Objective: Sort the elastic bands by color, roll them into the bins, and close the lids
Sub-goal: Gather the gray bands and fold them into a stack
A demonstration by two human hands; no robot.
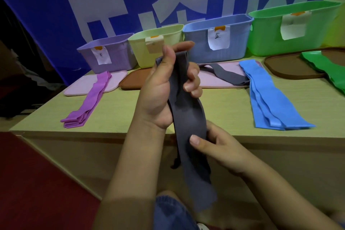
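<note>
You are gripping a grey band [186,110] upright in front of the blue bin [214,43], left hand [160,91] pinching its top, right hand [216,147] pinching lower down; rolling seems about to begin, needing a tight first fold.

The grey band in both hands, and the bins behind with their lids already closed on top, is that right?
Not quite. Both hands, left and right, do hold the grey band, but the head view shows the bins open, with the lids lying flat on the table in front of them.
</note>
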